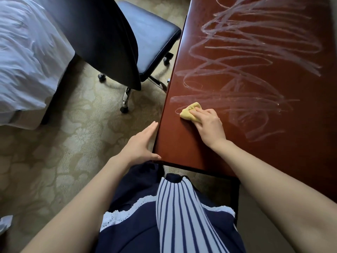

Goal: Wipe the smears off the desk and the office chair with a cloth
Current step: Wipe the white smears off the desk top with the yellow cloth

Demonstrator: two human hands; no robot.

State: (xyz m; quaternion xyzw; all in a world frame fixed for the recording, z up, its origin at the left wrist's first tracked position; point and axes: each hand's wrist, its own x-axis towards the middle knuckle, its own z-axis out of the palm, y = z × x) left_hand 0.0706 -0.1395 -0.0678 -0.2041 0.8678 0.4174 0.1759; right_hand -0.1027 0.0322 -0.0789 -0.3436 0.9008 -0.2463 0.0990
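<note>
I am standing in a hotel-like bedroom. A white-sheeted bed (23, 52) is sitting near an office chair (151, 31) and wooden desk (182, 143) on patterned carpet (73, 143).

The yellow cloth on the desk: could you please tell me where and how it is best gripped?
Take it by its bunched middle, from above, as the right hand does. The yellow cloth lies crumpled on the desk, so curling down over the folds should keep it gathered; a corner would likely trail.

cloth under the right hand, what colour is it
Pale yellow cloth, seen clearly in the head view.
</note>
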